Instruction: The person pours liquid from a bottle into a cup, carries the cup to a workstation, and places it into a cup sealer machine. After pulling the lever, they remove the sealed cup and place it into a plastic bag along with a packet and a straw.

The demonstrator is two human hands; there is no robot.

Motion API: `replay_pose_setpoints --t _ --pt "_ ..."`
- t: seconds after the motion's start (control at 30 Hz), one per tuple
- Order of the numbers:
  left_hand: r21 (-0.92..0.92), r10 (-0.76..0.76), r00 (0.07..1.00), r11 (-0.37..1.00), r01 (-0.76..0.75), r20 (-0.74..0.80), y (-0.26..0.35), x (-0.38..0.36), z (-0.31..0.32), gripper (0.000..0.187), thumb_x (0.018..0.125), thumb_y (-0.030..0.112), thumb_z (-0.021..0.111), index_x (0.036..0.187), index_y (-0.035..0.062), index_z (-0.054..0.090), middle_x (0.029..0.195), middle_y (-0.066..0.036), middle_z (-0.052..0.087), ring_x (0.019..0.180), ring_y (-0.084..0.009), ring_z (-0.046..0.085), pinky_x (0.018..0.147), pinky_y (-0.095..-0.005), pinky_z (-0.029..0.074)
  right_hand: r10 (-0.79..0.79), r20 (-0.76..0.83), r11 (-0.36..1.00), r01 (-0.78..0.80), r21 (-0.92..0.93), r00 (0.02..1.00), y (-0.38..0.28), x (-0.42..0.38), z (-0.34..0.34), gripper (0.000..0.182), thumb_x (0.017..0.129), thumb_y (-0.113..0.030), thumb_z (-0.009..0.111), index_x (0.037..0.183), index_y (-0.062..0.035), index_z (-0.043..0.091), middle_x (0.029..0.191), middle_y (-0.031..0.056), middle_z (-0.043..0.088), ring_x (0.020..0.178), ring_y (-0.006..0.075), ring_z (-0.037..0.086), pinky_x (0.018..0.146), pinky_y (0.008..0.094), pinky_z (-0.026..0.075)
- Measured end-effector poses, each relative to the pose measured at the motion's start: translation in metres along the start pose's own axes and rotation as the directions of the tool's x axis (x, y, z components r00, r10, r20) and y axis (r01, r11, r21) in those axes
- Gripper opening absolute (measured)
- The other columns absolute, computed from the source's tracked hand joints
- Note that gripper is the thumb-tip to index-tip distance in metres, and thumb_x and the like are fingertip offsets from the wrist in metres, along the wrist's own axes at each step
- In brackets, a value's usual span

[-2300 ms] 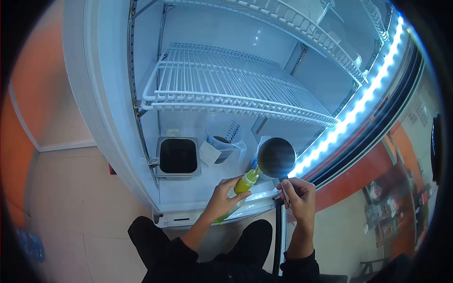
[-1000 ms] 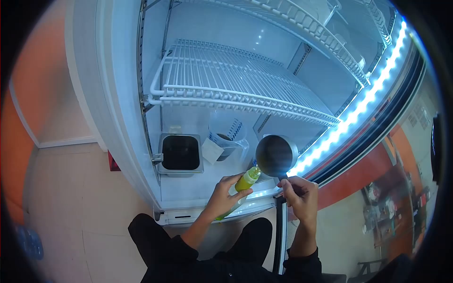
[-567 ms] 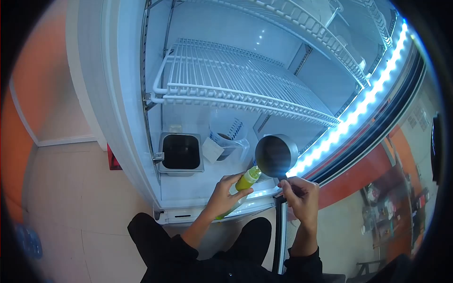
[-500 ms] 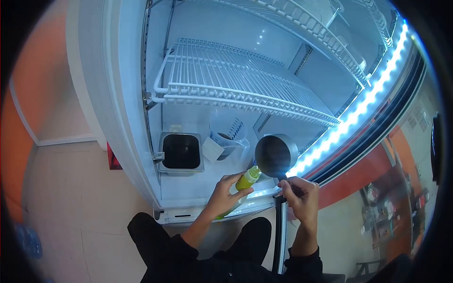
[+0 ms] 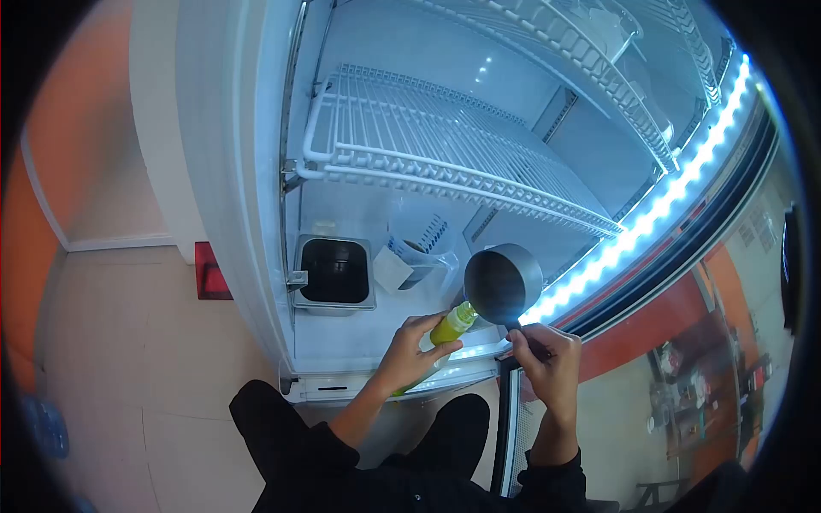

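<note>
In my left hand [image 5: 412, 352] is a bottle with yellow-green colour [image 5: 449, 328], tilted so that its clear mouth points up and to the right. My right hand [image 5: 552, 355] is closed on the handle of a small dark saucepan [image 5: 503, 284]. The pan is tipped towards the bottle, its rim right at the bottle's mouth. Both are at the front edge of a lit fridge. Behind them on the fridge floor stand a clear measuring jug [image 5: 421, 248] with blue markings and a white label, and a steel container [image 5: 335, 274] with a dark inside.
A white wire shelf [image 5: 453, 145] spans the fridge above my hands. An LED strip [image 5: 650, 201] runs along the right side of the opening. The white door frame [image 5: 235, 197] is on the left, with a red object [image 5: 210, 272] on the tiled floor outside.
The view has shifted slightly, so the fridge and its contents sit a little further right. Both hands hold the bottle and saucepan in nearly the same pose.
</note>
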State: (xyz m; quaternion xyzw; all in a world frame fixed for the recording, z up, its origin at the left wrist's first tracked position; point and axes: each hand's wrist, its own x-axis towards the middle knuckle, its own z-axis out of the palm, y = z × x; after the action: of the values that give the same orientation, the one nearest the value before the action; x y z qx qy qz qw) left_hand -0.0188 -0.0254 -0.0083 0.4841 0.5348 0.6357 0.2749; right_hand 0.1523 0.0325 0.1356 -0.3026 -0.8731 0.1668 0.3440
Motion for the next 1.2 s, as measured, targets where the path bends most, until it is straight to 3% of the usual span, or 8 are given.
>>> replay_pose_setpoints --t 0.5,0.57,0.63,0.8,1.0,1.13,1.17,1.2 --pt "0.023 0.022 1.0 0.999 -0.022 -0.018 -0.003 0.0 -0.002 0.061 0.08 0.037 0.074 0.127 0.0019 0.057 0.118 -0.018 0.062 0.11 -0.0306 0.054 0.096 -0.0397 0.042 -0.104 0.018 0.985 0.105 -0.137 0.994 -0.013 -0.001 -0.002 0.009 0.079 -0.005 0.07 0.078 0.0022 0.064 0.062 0.0112 0.059 0.048 0.0169 0.053 0.048 0.0277 0.041" --pt "0.024 -0.021 1.0 1.0 0.021 0.023 -0.001 0.002 -0.003 0.061 0.078 0.035 0.078 0.129 0.0083 0.057 0.118 -0.016 0.059 0.112 -0.0249 0.054 0.077 -0.0359 0.052 -0.142 0.024 0.977 0.144 -0.16 0.99 -0.013 -0.001 -0.002 0.009 0.078 -0.005 0.071 0.078 0.0017 0.064 0.063 0.0111 0.059 0.048 0.0185 0.053 0.048 0.0285 0.041" --pt "0.011 -0.042 0.999 0.999 0.041 0.025 -0.004 0.003 -0.003 0.061 0.078 0.036 0.078 0.129 0.0091 0.058 0.118 -0.016 0.058 0.113 -0.0257 0.054 0.076 -0.036 0.053 -0.163 0.019 0.969 0.164 -0.186 0.986 -0.015 -0.001 -0.001 0.01 0.078 -0.006 0.071 0.079 0.0008 0.063 0.064 0.0113 0.059 0.049 0.0225 0.055 0.048 0.031 0.042" --pt "0.032 0.006 1.0 0.999 -0.007 0.03 -0.002 0.006 -0.003 0.063 0.081 0.04 0.074 0.129 0.0033 0.056 0.12 -0.018 0.061 0.111 -0.0312 0.054 0.097 -0.0405 0.041 -0.269 0.041 0.925 0.27 -0.267 0.962 -0.01 -0.001 0.001 0.01 0.077 -0.005 0.071 0.077 -0.002 0.062 0.065 0.0078 0.059 0.05 0.0234 0.057 0.048 0.0324 0.044" --pt "0.039 0.01 0.999 0.999 -0.012 0.044 0.0 0.01 -0.006 0.061 0.08 0.036 0.075 0.126 0.0016 0.057 0.117 -0.018 0.063 0.108 -0.0304 0.056 0.095 -0.0395 0.043 -0.412 0.03 0.845 0.395 -0.36 0.911 -0.001 -0.001 0.003 0.012 0.073 -0.006 0.074 0.078 -0.0051 0.063 0.06 0.0039 0.052 0.048 0.0201 0.053 0.046 0.0327 0.042" --pt "-0.023 0.02 1.0 1.0 -0.02 0.004 -0.006 0.007 -0.01 0.053 0.079 0.026 0.077 0.122 -0.001 0.06 0.113 -0.017 0.065 0.105 -0.0277 0.059 0.093 -0.0352 0.044 -0.255 -0.143 0.963 0.238 -0.123 0.956 0.022 -0.01 0.024 0.006 0.082 -0.005 0.069 0.082 0.0006 0.068 0.06 0.0057 0.057 0.046 0.0108 0.051 0.045 0.0253 0.039" --pt "-0.012 0.026 0.999 1.0 -0.025 0.021 -0.004 0.002 -0.014 0.053 0.079 0.026 0.077 0.122 -0.001 0.06 0.113 -0.017 0.065 0.105 -0.0277 0.059 0.093 -0.0352 0.044 0.094 -0.135 0.958 -0.053 0.28 0.986 0.03 -0.017 0.035 0.01 0.085 -0.008 0.067 0.082 0.0015 0.068 0.059 0.0041 0.056 0.047 0.0084 0.049 0.045 0.0239 0.037" --pt "0.002 0.003 0.999 1.0 -0.003 -0.036 0.0 -0.006 -0.021 0.05 0.079 0.022 0.077 0.121 -0.0012 0.061 0.111 -0.016 0.066 0.104 -0.0248 0.06 0.093 -0.0339 0.043 0.397 0.008 0.714 -0.314 0.625 0.918 0.038 -0.023 0.045 0.014 0.088 -0.011 0.066 0.083 0.0024 0.068 0.059 0.0024 0.055 0.047 0.006 0.048 0.044 0.0224 0.034"
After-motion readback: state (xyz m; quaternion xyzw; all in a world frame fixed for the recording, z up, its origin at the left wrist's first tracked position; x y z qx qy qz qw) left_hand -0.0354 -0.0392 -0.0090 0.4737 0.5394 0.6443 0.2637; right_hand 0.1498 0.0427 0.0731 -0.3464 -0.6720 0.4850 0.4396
